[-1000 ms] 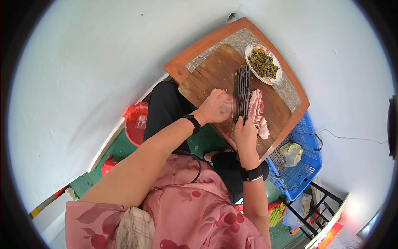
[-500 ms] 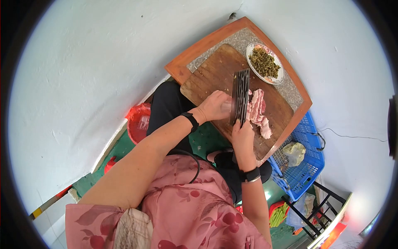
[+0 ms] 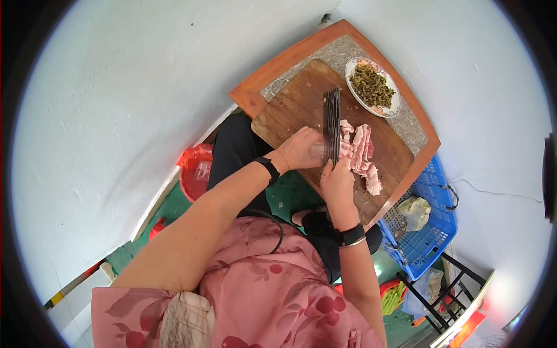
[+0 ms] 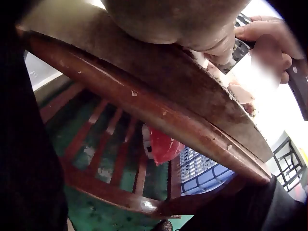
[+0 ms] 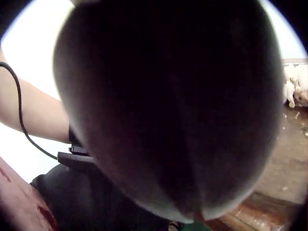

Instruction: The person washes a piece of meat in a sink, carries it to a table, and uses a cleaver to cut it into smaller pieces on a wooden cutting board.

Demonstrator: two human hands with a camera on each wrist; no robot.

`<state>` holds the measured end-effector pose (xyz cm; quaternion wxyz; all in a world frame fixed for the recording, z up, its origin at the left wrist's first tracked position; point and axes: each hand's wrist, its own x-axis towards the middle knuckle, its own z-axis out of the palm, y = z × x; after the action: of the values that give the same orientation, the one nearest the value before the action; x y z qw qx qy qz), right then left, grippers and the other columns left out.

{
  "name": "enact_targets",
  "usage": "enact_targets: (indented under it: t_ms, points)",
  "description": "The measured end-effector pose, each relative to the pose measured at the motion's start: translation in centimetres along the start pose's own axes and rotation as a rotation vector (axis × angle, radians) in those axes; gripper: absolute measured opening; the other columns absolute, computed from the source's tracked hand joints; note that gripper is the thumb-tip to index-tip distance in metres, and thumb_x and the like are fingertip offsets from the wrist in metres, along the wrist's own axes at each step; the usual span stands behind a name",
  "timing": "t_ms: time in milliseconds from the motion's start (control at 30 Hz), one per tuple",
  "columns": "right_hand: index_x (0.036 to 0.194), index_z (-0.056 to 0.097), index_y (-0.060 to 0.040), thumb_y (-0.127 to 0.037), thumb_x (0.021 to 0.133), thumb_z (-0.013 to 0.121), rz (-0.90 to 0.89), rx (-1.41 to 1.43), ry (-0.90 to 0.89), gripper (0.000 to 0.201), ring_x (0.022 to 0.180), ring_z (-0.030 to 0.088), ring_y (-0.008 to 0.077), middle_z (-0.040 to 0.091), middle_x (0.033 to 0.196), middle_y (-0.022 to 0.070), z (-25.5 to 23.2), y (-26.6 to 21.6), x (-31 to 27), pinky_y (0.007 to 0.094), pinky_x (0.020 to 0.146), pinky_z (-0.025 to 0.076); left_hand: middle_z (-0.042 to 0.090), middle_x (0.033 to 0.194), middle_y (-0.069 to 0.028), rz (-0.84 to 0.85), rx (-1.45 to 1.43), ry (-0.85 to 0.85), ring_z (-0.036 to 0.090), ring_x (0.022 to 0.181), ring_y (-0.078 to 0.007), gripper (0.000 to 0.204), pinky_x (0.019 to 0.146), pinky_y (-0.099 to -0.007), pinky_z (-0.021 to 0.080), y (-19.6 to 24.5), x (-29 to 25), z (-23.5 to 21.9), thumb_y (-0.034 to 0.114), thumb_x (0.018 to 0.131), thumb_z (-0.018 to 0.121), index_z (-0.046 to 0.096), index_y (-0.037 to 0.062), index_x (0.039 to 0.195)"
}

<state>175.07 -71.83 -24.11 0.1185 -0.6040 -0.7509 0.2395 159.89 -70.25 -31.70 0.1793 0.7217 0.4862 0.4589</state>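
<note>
In the head view my right hand (image 3: 337,182) grips a dark, streaked cleaver (image 3: 332,124) by its handle, which shows dark in the left wrist view (image 4: 297,83). Left of the blade, my left hand (image 3: 303,148) rests with bent fingers on a piece of pale meat (image 3: 317,149), partly blurred. Sliced meat (image 3: 346,139) lies right of the blade, and a longer streaky strip (image 3: 363,152) is beside it on the wooden board (image 3: 301,93). The right wrist view is mostly filled by the dark shape of my right hand (image 5: 168,110).
A plate (image 3: 349,74) of chopped dark green food (image 3: 371,87) stands at the table's far side. A blue basket (image 3: 432,232) holding a plastic bag (image 3: 415,212) is right of the table (image 3: 432,141). A red bag-lined container (image 3: 191,181) sits on the floor at left.
The cleaver has shifted slightly left, and more sliced meat shows to its right. My left hand stays on the meat in nearly the same place.
</note>
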Motion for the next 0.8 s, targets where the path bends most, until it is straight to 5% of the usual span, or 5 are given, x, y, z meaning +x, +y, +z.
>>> enact_targets:
  t_ms: [167, 367, 600, 800]
  points:
    - [0.082, 0.048, 0.0042, -0.016, 0.089, 0.048, 0.175, 0.083, -0.129, 0.022, 0.068, 0.058, 0.0472, 0.057, 0.067, 0.0297, -1.7, 0.1, -3.8, 0.0524, 0.059, 0.046, 0.053, 0.083, -0.0131, 0.026, 0.014, 0.018, 0.052, 0.081, -0.0324, 0.036, 0.073, -0.0372, 0.045, -0.2, -0.2, 0.1, 0.009, 0.058, 0.07, 0.053, 0.0021, 0.089]
    - [0.082, 0.049, 0.0042, -0.017, 0.089, 0.049, -0.035, 0.011, -0.022, 0.022, 0.068, 0.06, 0.0452, 0.059, 0.068, 0.0284, -0.5, 0.8, -1.5, 0.0502, 0.06, 0.048, 0.053, 0.084, -0.0127, 0.002, -0.004, 0.018, 0.053, 0.08, -0.0319, 0.036, 0.072, -0.0376, 0.045, 0.0, 0.1, -0.1, 0.008, 0.057, 0.07, 0.053, 0.0025, 0.088]
    - [0.083, 0.05, 0.004, -0.017, 0.088, 0.049, -0.001, -0.067, -0.075, 0.021, 0.071, 0.062, 0.0426, 0.06, 0.073, 0.0274, -0.1, -0.5, 1.2, 0.0492, 0.063, 0.049, 0.054, 0.082, -0.0123, 0.011, 0.03, 0.065, 0.053, 0.079, -0.0319, 0.035, 0.07, -0.0373, 0.046, -0.1, 0.1, 0.3, 0.008, 0.057, 0.07, 0.053, 0.0024, 0.087]
    - [0.086, 0.049, 0.0039, -0.018, 0.089, 0.047, 0.035, -0.041, -0.102, 0.022, 0.072, 0.061, 0.0441, 0.06, 0.074, 0.0282, -0.3, 1.0, -2.6, 0.0503, 0.064, 0.05, 0.054, 0.081, -0.0123, -0.025, 0.046, 0.075, 0.054, 0.079, -0.0314, 0.033, 0.07, -0.037, 0.046, 0.4, 0.0, 0.3, 0.009, 0.058, 0.07, 0.054, 0.0025, 0.086]
